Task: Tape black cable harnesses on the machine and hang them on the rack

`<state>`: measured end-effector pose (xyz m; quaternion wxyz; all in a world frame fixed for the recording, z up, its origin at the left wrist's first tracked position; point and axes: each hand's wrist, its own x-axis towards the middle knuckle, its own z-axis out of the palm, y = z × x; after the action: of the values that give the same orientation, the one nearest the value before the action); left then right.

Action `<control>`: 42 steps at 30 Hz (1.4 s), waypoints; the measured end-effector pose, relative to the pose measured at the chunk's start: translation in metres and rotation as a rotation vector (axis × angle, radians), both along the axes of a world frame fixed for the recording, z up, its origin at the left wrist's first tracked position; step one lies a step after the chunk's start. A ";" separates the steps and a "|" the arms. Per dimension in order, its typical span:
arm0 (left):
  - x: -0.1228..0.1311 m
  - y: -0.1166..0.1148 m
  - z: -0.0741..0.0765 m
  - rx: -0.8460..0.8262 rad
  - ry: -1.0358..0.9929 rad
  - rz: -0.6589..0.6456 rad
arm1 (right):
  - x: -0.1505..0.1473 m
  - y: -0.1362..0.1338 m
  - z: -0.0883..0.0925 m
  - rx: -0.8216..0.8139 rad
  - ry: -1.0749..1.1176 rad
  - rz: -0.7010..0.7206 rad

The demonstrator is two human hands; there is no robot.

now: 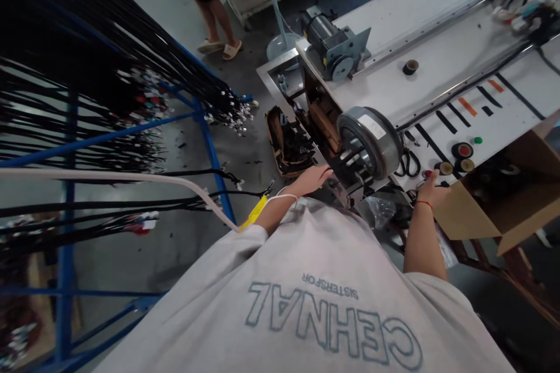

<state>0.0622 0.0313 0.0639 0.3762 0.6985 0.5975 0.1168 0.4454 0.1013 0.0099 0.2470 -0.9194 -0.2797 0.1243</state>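
Note:
My left hand [312,180] reaches to the metal frame at the near end of a long white workbench [376,78]. Its fingers are stretched out, and I see nothing held in them. Just right of it, a large grey spool [378,143] with a white label sits on the bench end. My right hand [430,191] lies at the bench's near edge, thumb apart from the fingers, its fingertips beside a small red button [427,175]. Close to that hand are black-handled scissors [408,163] and a roll of tape [444,168].
A blue rack [210,157] hung with black cable bundles [131,111] stands on the left. An open cardboard box [520,192] is at my right. Behind the spool is a motor [321,29]. A person's legs [214,14] show at the far side.

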 end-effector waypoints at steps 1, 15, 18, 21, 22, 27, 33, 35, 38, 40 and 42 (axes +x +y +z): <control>-0.001 0.000 -0.001 -0.003 -0.021 0.004 | 0.000 0.000 0.000 0.005 -0.005 -0.022; -0.078 -0.038 -0.054 -0.108 0.027 0.046 | -0.009 0.000 0.018 0.028 0.032 -0.070; -0.071 -0.048 -0.032 -0.073 0.029 0.105 | -0.007 0.000 0.015 0.045 0.030 -0.065; -0.056 -0.045 -0.011 -0.055 0.015 0.101 | -0.006 0.000 0.013 0.038 0.022 -0.069; -0.051 -0.042 -0.007 -0.048 0.018 0.091 | -0.006 0.000 0.013 0.038 0.020 -0.067; -0.029 -0.023 0.003 -0.029 0.067 0.083 | -0.005 -0.001 0.011 0.033 0.023 -0.052; -0.009 -0.002 0.008 -0.010 0.071 0.076 | -0.005 0.000 0.011 0.010 0.032 -0.072; -0.003 0.005 0.006 0.007 0.039 0.071 | -0.006 -0.001 0.011 0.022 0.026 -0.072; 0.006 0.014 0.003 0.030 -0.006 0.069 | -0.008 -0.002 0.013 0.022 0.006 -0.077; 0.010 0.017 0.001 0.043 -0.041 0.096 | -0.011 -0.003 0.015 0.012 -0.002 -0.078; 0.012 0.018 0.000 0.066 -0.062 0.136 | -0.012 -0.003 0.017 0.015 -0.010 -0.071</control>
<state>0.0742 0.0489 0.0635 0.3626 0.6642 0.6275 0.1834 0.4332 0.0983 0.0269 0.2567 -0.9275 -0.2489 0.1090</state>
